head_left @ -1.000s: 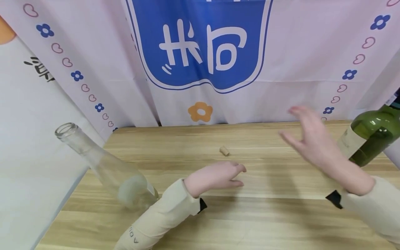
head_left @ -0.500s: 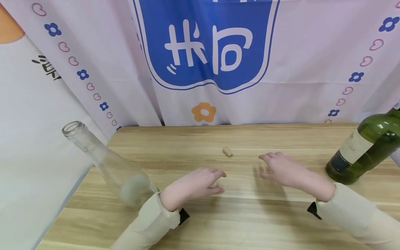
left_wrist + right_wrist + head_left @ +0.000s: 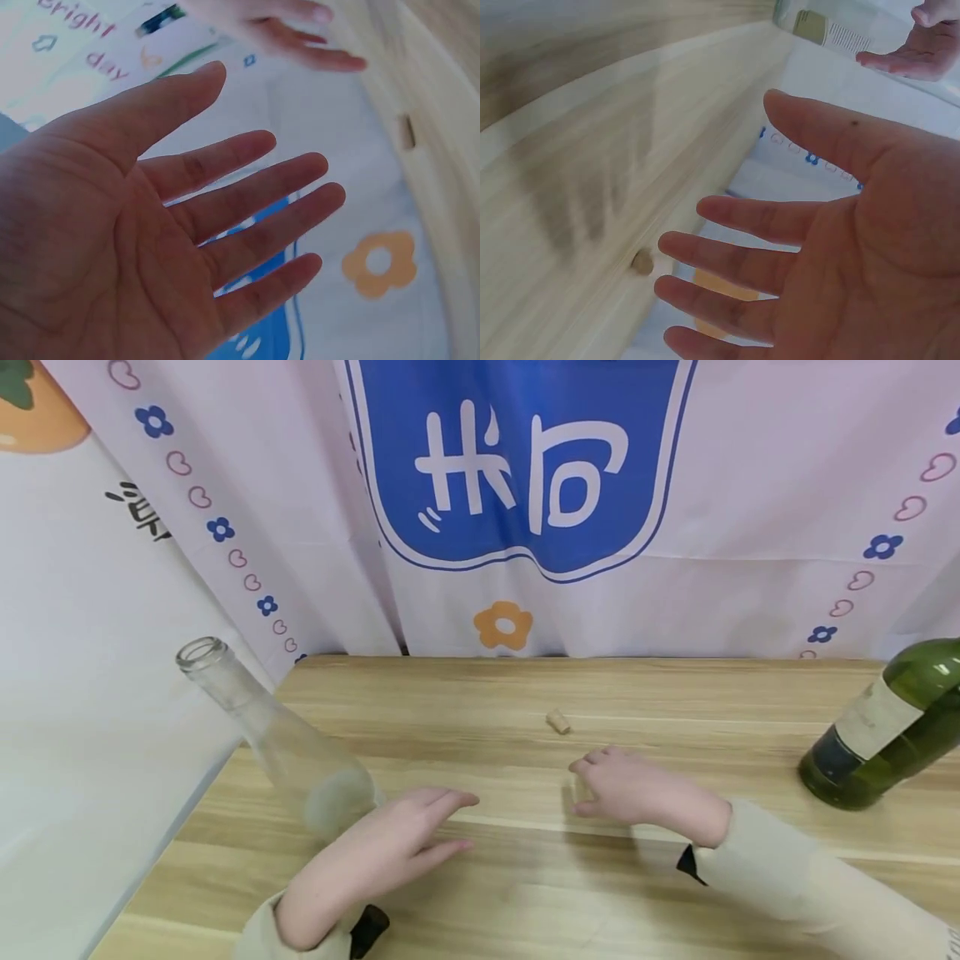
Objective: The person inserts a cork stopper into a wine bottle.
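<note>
Nearest you, your left hand holds nothing, its fingers stretched and spread; your right hand hovers over the table, fingers loosely extended, also holding nothing, so both look free rather than steadying anything. Beyond your left, the slender clear glass bottle stands toward the left edge; the green glass bottle, paper-labelled, stands well to your right, the pair probably set wide so your hands have room between. Past your right fingertips lies the small, tan cork, a stubby cylinder on its side on the pale wood grain, and behind hangs a creased, printed cloth
</note>
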Demonstrator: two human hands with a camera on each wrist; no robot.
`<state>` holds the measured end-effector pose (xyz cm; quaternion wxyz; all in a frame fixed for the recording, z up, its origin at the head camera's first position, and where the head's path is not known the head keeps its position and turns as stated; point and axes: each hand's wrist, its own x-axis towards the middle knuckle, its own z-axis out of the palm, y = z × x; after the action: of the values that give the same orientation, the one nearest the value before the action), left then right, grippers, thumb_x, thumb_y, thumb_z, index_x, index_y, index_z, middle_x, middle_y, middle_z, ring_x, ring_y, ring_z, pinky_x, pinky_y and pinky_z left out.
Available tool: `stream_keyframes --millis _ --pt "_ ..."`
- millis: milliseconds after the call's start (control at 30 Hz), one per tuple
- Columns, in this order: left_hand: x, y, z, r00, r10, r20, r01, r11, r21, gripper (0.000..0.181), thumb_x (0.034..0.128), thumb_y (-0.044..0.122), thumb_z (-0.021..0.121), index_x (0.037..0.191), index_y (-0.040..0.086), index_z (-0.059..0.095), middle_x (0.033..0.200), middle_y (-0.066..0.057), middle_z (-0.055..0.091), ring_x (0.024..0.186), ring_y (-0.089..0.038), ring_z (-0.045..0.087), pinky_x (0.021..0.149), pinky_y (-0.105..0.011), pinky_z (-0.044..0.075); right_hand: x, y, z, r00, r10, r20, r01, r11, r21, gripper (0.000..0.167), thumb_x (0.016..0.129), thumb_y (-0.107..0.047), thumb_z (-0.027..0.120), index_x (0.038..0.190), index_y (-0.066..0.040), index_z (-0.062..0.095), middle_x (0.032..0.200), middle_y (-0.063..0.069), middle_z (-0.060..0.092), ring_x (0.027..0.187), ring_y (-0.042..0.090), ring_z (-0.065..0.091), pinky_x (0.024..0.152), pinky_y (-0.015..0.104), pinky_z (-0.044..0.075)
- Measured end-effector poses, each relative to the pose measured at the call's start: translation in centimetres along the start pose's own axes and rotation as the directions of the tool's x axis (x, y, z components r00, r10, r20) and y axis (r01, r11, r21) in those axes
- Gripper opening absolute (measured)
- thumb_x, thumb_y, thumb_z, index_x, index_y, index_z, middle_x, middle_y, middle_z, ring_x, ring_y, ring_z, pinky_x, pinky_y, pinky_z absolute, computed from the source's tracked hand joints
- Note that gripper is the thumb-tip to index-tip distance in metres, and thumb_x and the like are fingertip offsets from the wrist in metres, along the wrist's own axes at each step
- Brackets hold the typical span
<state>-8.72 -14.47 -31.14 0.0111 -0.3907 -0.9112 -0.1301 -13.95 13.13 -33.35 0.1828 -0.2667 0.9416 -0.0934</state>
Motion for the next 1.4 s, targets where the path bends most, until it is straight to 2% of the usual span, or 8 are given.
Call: stream_keyframes --millis 267,467,533,700,1000,1100,1267,1400 --pt "-3.7 -0.8 -1.8 0.970 0.056 -0.238 -0.061 0.998 -0.014 0.033 0.0869 0.024 0.062 0.115 0.008 0.058 0.109 0.001 0.063 0.099 -0.012 0.058 0.084 -0.029 0.048 1.7 -3.8 0.5 0.998 -0.061 0.016 0.062 0.998 -0.031 0.057 0.084 -0.037 0.063 0.127 -0.002 0.050 0.131 0.016 0.047 0.123 0.036 0.038 0.103 0.050 0.030" --pt "-5.8 -1.2 -3.2 0.881 0.164 -0.444 -0.208 0.977 -0.052 0.028 0.0926 0.025 0.053 0.113 0.006 0.060 0.106 -0.003 0.064 0.098 -0.013 0.058 0.092 -0.016 0.040 2.8 -6.7 1.1 0.987 -0.158 -0.012 0.157 0.985 -0.071 0.057 0.084 -0.040 0.062 0.128 -0.004 0.050 0.128 0.012 0.050 0.120 0.030 0.043 0.102 0.044 0.034" --pt "-6.1 -1.3 -3.8 0.829 0.185 -0.528 -0.254 0.965 -0.061 0.030 0.0935 0.025 0.051 0.108 0.001 0.062 0.102 -0.005 0.065 0.099 -0.011 0.058 0.094 -0.014 0.039 3.1 -7.5 1.2 0.980 -0.196 -0.033 0.193 0.978 -0.078 0.057 0.084 -0.040 0.061 0.128 -0.004 0.050 0.127 0.012 0.051 0.118 0.029 0.045 0.100 0.043 0.036" --pt "-6.2 -1.6 -5.1 0.616 0.164 -0.771 -0.377 0.920 -0.105 0.026 0.0895 0.013 0.058 0.091 -0.013 0.063 0.094 -0.012 0.067 0.097 -0.010 0.060 0.088 -0.018 0.044 4.3 -9.5 1.0 0.961 -0.266 -0.068 0.259 0.961 -0.098 0.058 0.086 -0.042 0.060 0.129 -0.005 0.048 0.125 0.010 0.052 0.115 0.024 0.048 0.099 0.037 0.039" --pt "-6.9 -2.2 -6.4 0.287 -0.305 -0.908 -0.552 0.722 -0.417 0.022 0.0738 -0.025 0.055 0.095 -0.028 0.050 0.096 -0.025 0.064 0.092 -0.028 0.061 0.091 -0.028 0.045 6.7 -12.5 0.9 0.917 -0.368 -0.156 0.363 0.930 -0.060 0.065 0.088 -0.043 0.055 0.135 -0.001 0.039 0.132 0.011 0.047 0.121 0.020 0.045 0.103 0.029 0.034" --pt "-6.9 -2.6 -6.5 0.301 -0.434 -0.849 -0.514 0.677 -0.528 0.033 0.0745 -0.026 0.052 0.107 -0.025 0.048 0.106 -0.025 0.060 0.099 -0.028 0.058 0.092 -0.027 0.044 7.3 -13.4 0.9 0.905 -0.381 -0.190 0.379 0.924 -0.047 0.069 0.088 -0.044 0.055 0.136 0.000 0.035 0.133 0.012 0.045 0.122 0.020 0.044 0.102 0.027 0.034" --pt "-6.4 -3.4 -6.3 0.452 -0.525 -0.721 -0.387 0.613 -0.689 0.049 0.0773 -0.025 0.051 0.124 -0.014 0.043 0.119 -0.019 0.055 0.108 -0.024 0.053 0.097 -0.022 0.039 8.1 -15.2 0.8 0.880 -0.399 -0.256 0.409 0.912 -0.015 0.076 0.086 -0.045 0.058 0.138 0.002 0.030 0.135 0.014 0.043 0.124 0.020 0.041 0.105 0.025 0.030" --pt "-5.7 -4.2 -6.1 0.518 -0.546 -0.659 -0.333 0.581 -0.743 0.047 0.0793 -0.024 0.049 0.124 -0.010 0.044 0.115 -0.014 0.059 0.106 -0.021 0.055 0.095 -0.022 0.041 8.5 -16.3 1.1 0.879 -0.380 -0.286 0.410 0.911 0.048 0.081 0.085 -0.047 0.058 0.140 0.002 0.024 0.138 0.015 0.039 0.128 0.021 0.037 0.107 0.025 0.026"
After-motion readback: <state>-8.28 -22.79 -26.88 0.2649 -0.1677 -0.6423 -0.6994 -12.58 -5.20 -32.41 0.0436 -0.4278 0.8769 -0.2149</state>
